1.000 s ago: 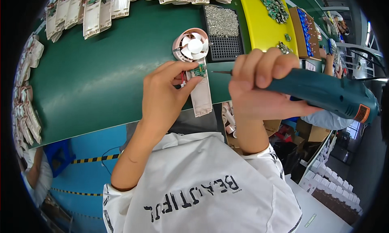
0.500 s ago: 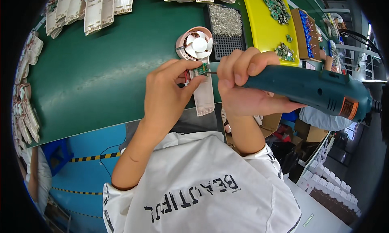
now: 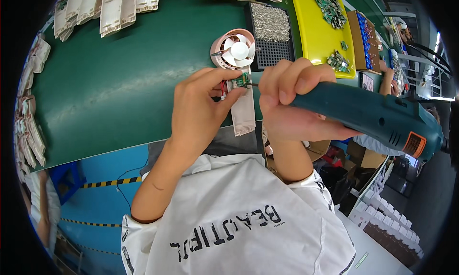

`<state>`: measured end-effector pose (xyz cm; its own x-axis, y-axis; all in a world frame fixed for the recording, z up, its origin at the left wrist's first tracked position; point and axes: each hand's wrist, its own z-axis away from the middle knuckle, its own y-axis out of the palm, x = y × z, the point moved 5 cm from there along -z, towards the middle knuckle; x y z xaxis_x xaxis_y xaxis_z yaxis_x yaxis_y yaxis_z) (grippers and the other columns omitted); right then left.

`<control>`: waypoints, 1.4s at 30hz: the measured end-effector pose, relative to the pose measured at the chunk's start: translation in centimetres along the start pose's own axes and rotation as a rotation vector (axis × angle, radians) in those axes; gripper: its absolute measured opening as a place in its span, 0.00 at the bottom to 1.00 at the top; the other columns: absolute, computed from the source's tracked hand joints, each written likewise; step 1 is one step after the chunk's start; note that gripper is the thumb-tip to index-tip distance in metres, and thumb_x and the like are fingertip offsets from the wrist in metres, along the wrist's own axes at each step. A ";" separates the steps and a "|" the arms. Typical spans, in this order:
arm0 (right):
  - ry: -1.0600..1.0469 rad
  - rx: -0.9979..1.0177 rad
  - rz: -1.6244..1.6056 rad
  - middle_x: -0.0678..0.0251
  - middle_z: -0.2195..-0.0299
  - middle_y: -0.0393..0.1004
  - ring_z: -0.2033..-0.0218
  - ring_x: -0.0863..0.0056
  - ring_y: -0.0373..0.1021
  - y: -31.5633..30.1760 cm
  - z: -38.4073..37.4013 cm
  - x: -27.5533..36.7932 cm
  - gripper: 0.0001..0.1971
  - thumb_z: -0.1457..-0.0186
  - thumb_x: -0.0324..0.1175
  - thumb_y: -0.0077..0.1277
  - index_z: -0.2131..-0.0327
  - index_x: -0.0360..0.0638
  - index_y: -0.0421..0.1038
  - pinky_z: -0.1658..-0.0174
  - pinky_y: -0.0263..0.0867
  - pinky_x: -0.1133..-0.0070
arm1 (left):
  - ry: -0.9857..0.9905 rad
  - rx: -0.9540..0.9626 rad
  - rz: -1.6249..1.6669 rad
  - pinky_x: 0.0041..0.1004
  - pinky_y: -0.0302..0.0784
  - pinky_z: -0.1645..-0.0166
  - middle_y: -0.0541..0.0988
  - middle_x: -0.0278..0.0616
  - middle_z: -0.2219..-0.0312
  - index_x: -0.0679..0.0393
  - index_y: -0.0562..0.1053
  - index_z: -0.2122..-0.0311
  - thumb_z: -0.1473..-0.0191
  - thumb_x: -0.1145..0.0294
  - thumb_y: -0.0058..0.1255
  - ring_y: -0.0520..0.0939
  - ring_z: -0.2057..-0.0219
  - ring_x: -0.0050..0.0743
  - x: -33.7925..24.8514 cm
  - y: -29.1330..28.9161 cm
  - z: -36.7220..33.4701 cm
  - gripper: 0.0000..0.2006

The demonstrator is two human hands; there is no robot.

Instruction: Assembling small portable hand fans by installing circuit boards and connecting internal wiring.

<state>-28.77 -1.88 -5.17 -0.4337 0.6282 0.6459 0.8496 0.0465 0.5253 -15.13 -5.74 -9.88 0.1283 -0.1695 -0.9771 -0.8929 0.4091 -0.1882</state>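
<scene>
The green surface [image 3: 119, 79] carries everything, its near edge slanting in front of the person. Pale plastic shells [image 3: 113, 12] are piled toward its far side and down its left edge. A yellow tray [image 3: 308, 50] sits toward its right edge, holding circuit boards. The blue-green electric screwdriver [image 3: 370, 115] lies in the right hand [image 3: 291, 103], whose fingers are curled around its front end. Between the hands, the fan's shell [image 3: 245, 113] points its long axis toward the near edge, its narrow end reaching past it in this view; the round fan head [image 3: 234, 49] is at the far end. Beside that is a black perforated tray [image 3: 275, 55] of small metal parts. The left hand [image 3: 198, 98] pinches the green circuit board [image 3: 242, 80] by thumb and forefinger, on the shell just below the fan head. Left is the nearer hand. The screwdriver's bit [image 3: 253, 84] comes from the right, crosswise to the shell, its tip at the board's right side; contact cannot be told. Red wires [image 3: 223, 88] show under the left fingers.
</scene>
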 end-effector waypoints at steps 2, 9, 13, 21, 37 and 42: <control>0.014 -0.001 -0.008 0.63 0.80 0.65 0.82 0.74 0.62 0.0 0.1 0.0 0.52 0.68 0.88 0.34 0.69 0.37 0.63 0.78 0.61 0.79 | 0.012 -0.007 0.021 0.24 0.77 0.72 0.79 0.45 0.72 0.60 0.79 0.62 0.59 0.78 0.65 0.82 0.75 0.32 0.0 0.0 0.0 0.15; 0.008 -0.032 -0.004 0.63 0.80 0.65 0.83 0.75 0.61 0.2 0.1 -0.5 0.51 0.68 0.87 0.36 0.69 0.37 0.63 0.78 0.60 0.80 | 0.002 0.005 -0.001 0.24 0.78 0.72 0.80 0.45 0.72 0.60 0.79 0.62 0.59 0.79 0.65 0.82 0.75 0.32 0.2 -0.1 0.0 0.15; 0.028 0.035 0.060 0.65 0.79 0.63 0.82 0.74 0.59 0.5 0.4 -0.6 0.47 0.61 0.84 0.35 0.69 0.39 0.63 0.81 0.54 0.77 | -0.016 0.020 -0.039 0.25 0.78 0.71 0.80 0.46 0.71 0.60 0.79 0.62 0.59 0.79 0.65 0.82 0.75 0.32 -0.1 -0.2 0.0 0.15; -0.006 -0.223 -0.054 0.59 0.80 0.67 0.85 0.76 0.62 -0.3 0.0 3.4 0.53 0.59 0.85 0.22 0.68 0.33 0.66 0.83 0.56 0.81 | -0.029 0.044 0.063 0.23 0.80 0.67 0.81 0.46 0.68 0.60 0.79 0.60 0.56 0.79 0.63 0.83 0.73 0.31 0.9 0.0 0.2 0.14; 0.976 -0.581 0.166 0.71 0.74 0.72 0.88 0.92 0.55 -0.7 8.0 0.2 0.18 0.46 0.31 0.59 0.54 0.32 0.70 0.87 0.43 0.87 | -0.050 0.090 0.315 0.22 0.77 0.58 0.78 0.44 0.60 0.64 0.78 0.56 0.55 0.85 0.61 0.79 0.62 0.24 0.2 -1.3 1.8 0.18; 0.977 -0.532 0.218 0.71 0.72 0.72 0.87 0.92 0.55 -0.6 7.4 0.3 0.18 0.45 0.32 0.59 0.54 0.33 0.70 0.86 0.45 0.87 | -0.064 0.101 0.392 0.22 0.76 0.57 0.78 0.45 0.59 0.68 0.77 0.57 0.55 0.87 0.60 0.79 0.61 0.25 0.0 -1.5 1.5 0.17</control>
<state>-27.19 4.02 -9.40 -0.5384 -0.3042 0.7859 0.8016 -0.4724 0.3664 -13.17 -5.00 -9.70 -0.1839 0.0716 -0.9803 -0.8328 0.5184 0.1941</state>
